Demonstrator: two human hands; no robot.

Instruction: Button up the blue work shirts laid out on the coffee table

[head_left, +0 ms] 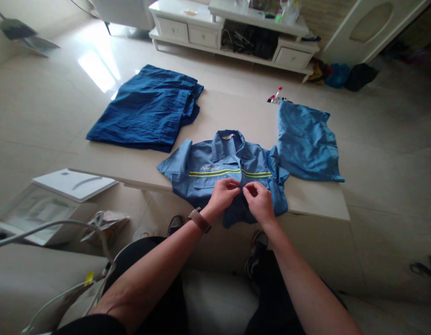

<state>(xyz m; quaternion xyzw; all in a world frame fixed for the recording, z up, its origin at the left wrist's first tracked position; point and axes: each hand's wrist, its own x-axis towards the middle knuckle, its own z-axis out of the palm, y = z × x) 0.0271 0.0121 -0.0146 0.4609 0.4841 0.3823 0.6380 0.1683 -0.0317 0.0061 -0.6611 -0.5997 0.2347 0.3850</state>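
A blue work shirt (205,156) with a yellow-and-dark stripe across its chest lies on the white table (232,104), collar pointing away from me and lower part hanging over the near edge. My left hand (224,193) and my right hand (258,199) meet at its front opening, just below the stripe. Both have thumb and fingers pinched together on the shirt's front edges. Whether a button sits between the fingertips is too small to make out. The collar (229,144) stands spread, with a label inside.
Folded dark blue trousers (145,109) lie at the table's far left. A folded lighter blue garment (308,142) lies on the right, small red-capped bottles (278,93) behind it. A white TV cabinet (205,37) stands beyond. A white box (74,184) and cables are at left.
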